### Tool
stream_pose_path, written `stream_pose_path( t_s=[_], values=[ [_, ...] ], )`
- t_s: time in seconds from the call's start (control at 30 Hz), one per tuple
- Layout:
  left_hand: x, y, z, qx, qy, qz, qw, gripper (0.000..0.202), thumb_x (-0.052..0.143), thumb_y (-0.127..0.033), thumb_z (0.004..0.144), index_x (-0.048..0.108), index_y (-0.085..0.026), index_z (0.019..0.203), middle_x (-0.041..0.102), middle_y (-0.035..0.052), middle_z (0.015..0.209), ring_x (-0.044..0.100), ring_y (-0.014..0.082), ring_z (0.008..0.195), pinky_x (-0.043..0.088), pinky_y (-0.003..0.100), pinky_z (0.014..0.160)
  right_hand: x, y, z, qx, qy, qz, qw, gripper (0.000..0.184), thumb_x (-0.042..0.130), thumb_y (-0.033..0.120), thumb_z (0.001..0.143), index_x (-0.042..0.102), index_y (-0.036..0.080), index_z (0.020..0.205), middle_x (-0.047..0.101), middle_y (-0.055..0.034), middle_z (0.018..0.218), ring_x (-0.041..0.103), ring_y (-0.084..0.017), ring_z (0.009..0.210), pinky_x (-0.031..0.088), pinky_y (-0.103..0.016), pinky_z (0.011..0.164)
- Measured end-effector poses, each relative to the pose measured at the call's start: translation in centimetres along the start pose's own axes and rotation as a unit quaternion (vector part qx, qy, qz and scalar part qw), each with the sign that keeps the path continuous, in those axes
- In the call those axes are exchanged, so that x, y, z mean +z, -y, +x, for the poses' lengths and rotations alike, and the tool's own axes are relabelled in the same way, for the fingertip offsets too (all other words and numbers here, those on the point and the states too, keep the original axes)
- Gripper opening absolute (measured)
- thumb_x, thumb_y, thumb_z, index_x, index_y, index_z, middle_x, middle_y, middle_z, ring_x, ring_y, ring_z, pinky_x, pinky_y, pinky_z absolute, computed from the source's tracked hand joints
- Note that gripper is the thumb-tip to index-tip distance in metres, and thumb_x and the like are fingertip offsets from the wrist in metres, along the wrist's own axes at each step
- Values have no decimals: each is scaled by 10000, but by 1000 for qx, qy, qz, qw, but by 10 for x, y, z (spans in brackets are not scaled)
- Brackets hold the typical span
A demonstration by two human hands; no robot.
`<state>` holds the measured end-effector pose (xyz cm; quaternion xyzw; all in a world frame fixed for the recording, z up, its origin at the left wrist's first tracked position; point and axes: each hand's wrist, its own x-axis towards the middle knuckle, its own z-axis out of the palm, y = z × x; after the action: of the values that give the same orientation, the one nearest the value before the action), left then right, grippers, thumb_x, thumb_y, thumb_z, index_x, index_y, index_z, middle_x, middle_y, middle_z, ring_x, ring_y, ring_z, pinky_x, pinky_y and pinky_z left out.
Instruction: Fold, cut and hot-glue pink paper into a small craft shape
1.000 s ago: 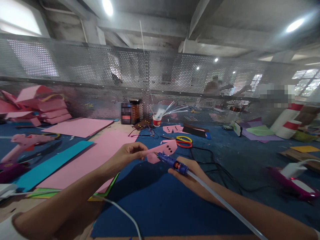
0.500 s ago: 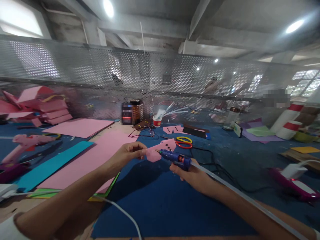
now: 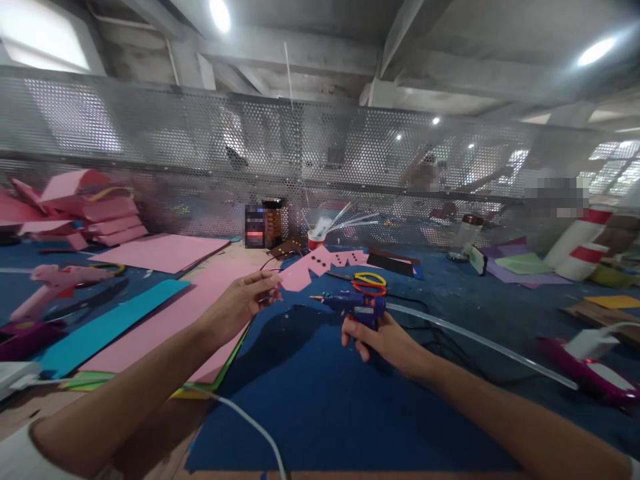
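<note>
My left hand (image 3: 255,293) pinches the left end of a pink paper cutout (image 3: 299,273) marked with small black squares, held up above the blue mat (image 3: 310,413). In my right hand (image 3: 377,340) is a blue hot glue gun (image 3: 353,305), its nozzle pointing left, apart from the cutout and a little below it. A long clear glue stick (image 3: 480,343) trails out of the gun's back toward the right. Beyond the gun lie scissors (image 3: 370,283) with yellow and red handles. Another pink cutout (image 3: 349,257) with black squares lies behind the held one.
Pink sheets (image 3: 165,320) and a teal strip (image 3: 115,327) lie left, near a pink glue gun (image 3: 55,287). A paper cup (image 3: 316,240) of glue sticks stands at the back, before a perforated metal screen (image 3: 340,153). A magenta device (image 3: 595,373) sits right.
The pink cutout has moved up and left in my left hand, away from the nozzle. The glue gun has tilted to nearly level, and its glue stick has swung upward.
</note>
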<state>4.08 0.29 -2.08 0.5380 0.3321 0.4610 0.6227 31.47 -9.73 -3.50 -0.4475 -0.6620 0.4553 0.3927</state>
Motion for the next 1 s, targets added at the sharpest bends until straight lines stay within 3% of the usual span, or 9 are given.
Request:
stream_pose_path(
  t_s=[0.27,0.5,0.67,0.83,1.0],
  values=[
    [-37,1,22,27,-125,-56,990,213,790,-290,729,691,-147,852,692,25,858,634,123,757,506,218,687,-3,-12,22,19,-16,-49,998,386,574,518,909,659,156,805,605,13,595,490,-81,476,429,-216,532],
    [-64,-3,35,43,-197,-61,977,175,764,-237,708,672,-144,824,679,21,802,629,118,710,509,206,626,-6,-27,59,27,25,-81,996,347,620,495,885,626,149,858,700,-52,790,499,-60,459,389,-179,429],
    [-70,-6,36,51,-223,-55,972,192,760,-249,695,669,-145,829,675,21,803,627,120,698,497,202,597,-6,-31,67,63,39,-137,988,406,588,532,899,636,136,823,692,-66,756,510,-64,463,387,-168,394],
    [-70,-6,37,53,-228,-54,971,199,766,-241,663,671,-142,808,672,15,809,627,118,705,494,205,600,-5,-25,66,83,59,-173,980,387,614,519,885,628,149,1000,695,-50,794,538,-70,479,413,-165,389],
    [-70,-7,37,56,-225,-55,971,226,773,-242,617,676,-144,795,669,15,827,632,126,719,493,202,596,-4,-26,69,93,62,-196,974,404,604,533,890,626,143,995,696,-52,797,550,-70,484,430,-167,401]
  ],
)
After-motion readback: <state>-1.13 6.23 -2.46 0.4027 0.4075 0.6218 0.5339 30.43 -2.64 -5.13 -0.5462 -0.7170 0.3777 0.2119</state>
